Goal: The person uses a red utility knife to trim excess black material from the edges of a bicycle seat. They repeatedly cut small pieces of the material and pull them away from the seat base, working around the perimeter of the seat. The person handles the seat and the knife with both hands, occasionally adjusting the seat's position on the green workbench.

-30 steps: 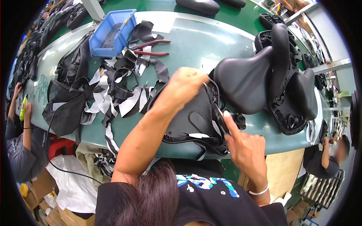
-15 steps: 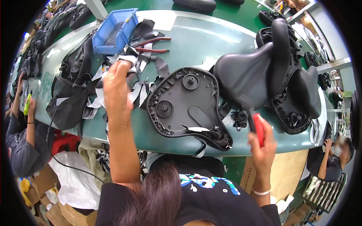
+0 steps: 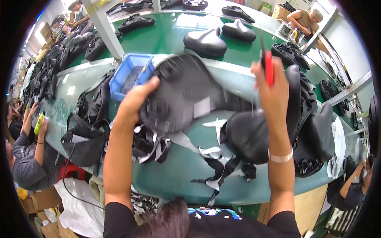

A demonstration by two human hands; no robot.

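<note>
My left hand [image 3: 137, 97] grips the wide end of a black bicycle saddle [image 3: 184, 93], lifted over the bench and blurred by motion. Its hollow underside with round fittings faces up, and its narrow nose points right. Raised at the right, my right hand [image 3: 274, 87] is closed round a red-handled knife [image 3: 269, 68] whose dark blade end points up. Below the saddle, black and white trimmed scraps [image 3: 218, 168] lie on the bench. More finished-looking black saddles [image 3: 247, 133] are piled under and beside my right forearm.
A blue bin [image 3: 117, 85] stands at the bench's back left. Black covers [image 3: 85, 148] lie at the left. Beyond the bench, a green belt [image 3: 170, 33] carries several saddles [image 3: 205, 41]. A metal post [image 3: 104, 31] rises there. Co-workers sit at both sides.
My left hand has taken hold of the saddle that lay on the bench and lifted it away from me. My right hand has moved up and away with the knife. The view has tilted forward.
</note>
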